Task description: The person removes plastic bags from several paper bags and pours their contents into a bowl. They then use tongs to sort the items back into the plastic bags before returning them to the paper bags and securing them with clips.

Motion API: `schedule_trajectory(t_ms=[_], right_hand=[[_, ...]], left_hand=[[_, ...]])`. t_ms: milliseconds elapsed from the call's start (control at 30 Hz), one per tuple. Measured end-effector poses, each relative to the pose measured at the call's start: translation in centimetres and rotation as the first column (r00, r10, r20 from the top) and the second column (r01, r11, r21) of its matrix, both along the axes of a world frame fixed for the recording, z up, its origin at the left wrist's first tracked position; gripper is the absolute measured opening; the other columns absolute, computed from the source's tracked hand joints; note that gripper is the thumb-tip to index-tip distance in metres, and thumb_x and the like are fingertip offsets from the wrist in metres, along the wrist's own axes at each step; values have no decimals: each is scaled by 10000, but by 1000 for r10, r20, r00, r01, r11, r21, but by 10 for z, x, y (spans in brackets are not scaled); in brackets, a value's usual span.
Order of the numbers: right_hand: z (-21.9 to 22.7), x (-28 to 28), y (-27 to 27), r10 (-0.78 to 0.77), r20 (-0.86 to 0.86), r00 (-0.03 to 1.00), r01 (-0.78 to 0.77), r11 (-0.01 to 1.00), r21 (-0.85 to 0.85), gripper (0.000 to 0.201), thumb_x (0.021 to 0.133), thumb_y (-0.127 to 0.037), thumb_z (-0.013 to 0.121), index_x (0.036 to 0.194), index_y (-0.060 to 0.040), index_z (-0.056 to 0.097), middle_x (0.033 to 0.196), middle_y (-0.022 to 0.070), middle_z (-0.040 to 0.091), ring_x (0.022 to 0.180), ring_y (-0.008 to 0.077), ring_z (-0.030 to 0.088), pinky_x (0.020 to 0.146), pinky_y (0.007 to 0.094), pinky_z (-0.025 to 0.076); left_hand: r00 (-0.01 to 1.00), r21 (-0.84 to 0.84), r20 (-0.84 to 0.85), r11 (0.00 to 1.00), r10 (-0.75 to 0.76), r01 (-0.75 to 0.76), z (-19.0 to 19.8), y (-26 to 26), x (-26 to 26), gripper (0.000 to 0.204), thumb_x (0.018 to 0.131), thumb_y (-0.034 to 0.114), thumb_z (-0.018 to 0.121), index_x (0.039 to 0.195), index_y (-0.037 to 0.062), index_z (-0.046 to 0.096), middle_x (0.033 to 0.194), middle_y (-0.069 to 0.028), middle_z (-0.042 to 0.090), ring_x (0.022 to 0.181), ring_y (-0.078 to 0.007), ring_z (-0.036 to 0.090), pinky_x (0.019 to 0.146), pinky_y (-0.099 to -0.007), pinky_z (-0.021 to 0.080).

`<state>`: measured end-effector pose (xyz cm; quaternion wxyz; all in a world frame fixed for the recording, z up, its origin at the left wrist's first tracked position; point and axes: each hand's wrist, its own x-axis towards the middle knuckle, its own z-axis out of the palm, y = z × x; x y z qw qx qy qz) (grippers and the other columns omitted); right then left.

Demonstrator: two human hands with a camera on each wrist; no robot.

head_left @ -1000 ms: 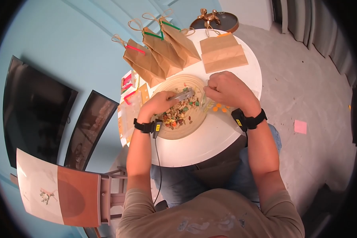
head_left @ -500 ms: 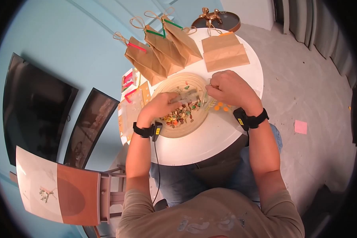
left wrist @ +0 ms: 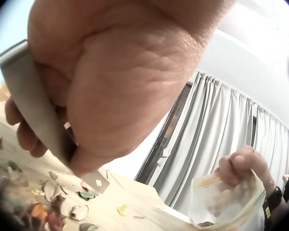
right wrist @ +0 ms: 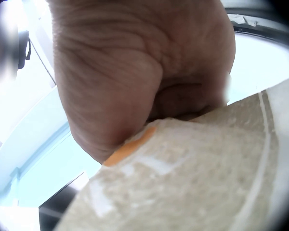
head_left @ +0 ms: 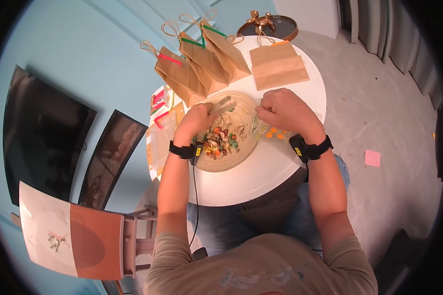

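Note:
My left hand grips metal tongs over the far left part of a round pale tray. On the tray lies a loose heap of dried petals and leaves, brown, orange, red and green. The tongs' tips show nothing between them in the left wrist view. At the tray's right edge my right hand pinches the top of a translucent bag printed with orange spots. Up close in the right wrist view, the bag's side fills the lower part. Some dark bits show low inside the bag.
Three upright brown paper bags stand behind the tray, and another paper bag lies flat at the back right. Clear sleeves and small packets cover the left side of the white table. A dark side table is beyond.
My left hand moved the tongs right across the heap, then back to the far left of the tray. The heap's pieces have shifted. My right hand and the bag stay nearly still.

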<state>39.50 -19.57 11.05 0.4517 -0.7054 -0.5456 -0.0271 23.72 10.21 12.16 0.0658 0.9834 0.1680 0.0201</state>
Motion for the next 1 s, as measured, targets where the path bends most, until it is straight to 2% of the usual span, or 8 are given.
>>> schedule_trajectory(t_ms=[233, 267, 367, 467, 567, 667, 767, 1000], right_hand=[[-1, 1, 1, 2, 0, 1000, -2, 1000, -14, 345, 912, -190, 644, 701, 83, 631, 720, 277, 605, 678, 458, 596, 679, 552, 484], [-1, 1, 2, 5, -9, 1000, -5, 1000, -13, 346, 911, -190, 645, 700, 84, 629, 719, 278, 606, 674, 458, 595, 675, 552, 483], [0, 1, 2, 10, 1, 1000, -10, 999, -35, 343, 914, -191, 647, 714, 88, 645, 721, 279, 611, 669, 456, 599, 673, 550, 485], [-1, 0, 1, -4, 18, 1000, 4, 1000, -1, 342, 918, -195, 650, 727, 88, 658, 723, 280, 614, 672, 454, 606, 679, 548, 493], [0, -1, 1, -4, 6, 1000, 4, 1000, -12, 349, 922, -202, 651, 731, 90, 657, 723, 282, 612, 677, 454, 609, 686, 547, 497], [-2, -1, 4, 7, -4, 1000, -7, 1000, -18, 353, 923, -206, 650, 728, 88, 651, 725, 279, 616, 683, 452, 613, 692, 548, 500], [-2, -1, 5, 13, 8, 1000, -13, 1000, -5, 352, 920, -203, 648, 724, 88, 642, 728, 278, 613, 682, 450, 609, 691, 551, 494], [-4, 1, 5, 24, -2, 1000, -24, 1000, -1, 339, 907, -193, 642, 715, 87, 630, 720, 278, 589, 661, 454, 581, 672, 550, 476]], left_hand=[[953, -178, -296, 984, -60, 6, 41, -6, -53, 381, 1037, 287, 773, 1254, -25, 788, 929, -239, 776, 868, -322, 764, 812, -423, 569], [984, -188, -179, 981, 8, -43, 40, -9, -63, 386, 1035, 273, 776, 1271, -32, 795, 908, -210, 774, 839, -271, 743, 798, -408, 560], [977, -155, -164, 975, 133, -159, 41, 1, -71, 446, 1017, 308, 778, 1303, -34, 791, 1005, -276, 799, 926, -373, 782, 856, -443, 583], [973, -154, -138, 966, 187, -208, 27, 3, -73, 443, 1012, 303, 779, 1258, -65, 794, 976, -275, 796, 913, -371, 781, 851, -449, 584], [980, -184, -135, 968, 148, -172, 11, -1, -67, 355, 1020, 277, 770, 1152, -51, 802, 823, -199, 746, 779, -267, 723, 754, -431, 548], [976, -114, -165, 980, 142, -162, 7, -15, -63, 370, 1008, 288, 768, 1156, -48, 812, 946, -310, 779, 909, -459, 778, 841, -506, 597], [981, 19, -120, 988, 151, -150, 4, -25, -64, 319, 1004, 266, 761, 1113, -26, 826, 964, -315, 773, 946, -489, 765, 854, -529, 604], [978, -49, -63, 978, 197, -201, 10, -27, -74, 284, 999, 237, 765, 1069, -30, 834, 952, -303, 770, 916, -486, 762, 832, -526, 599]])
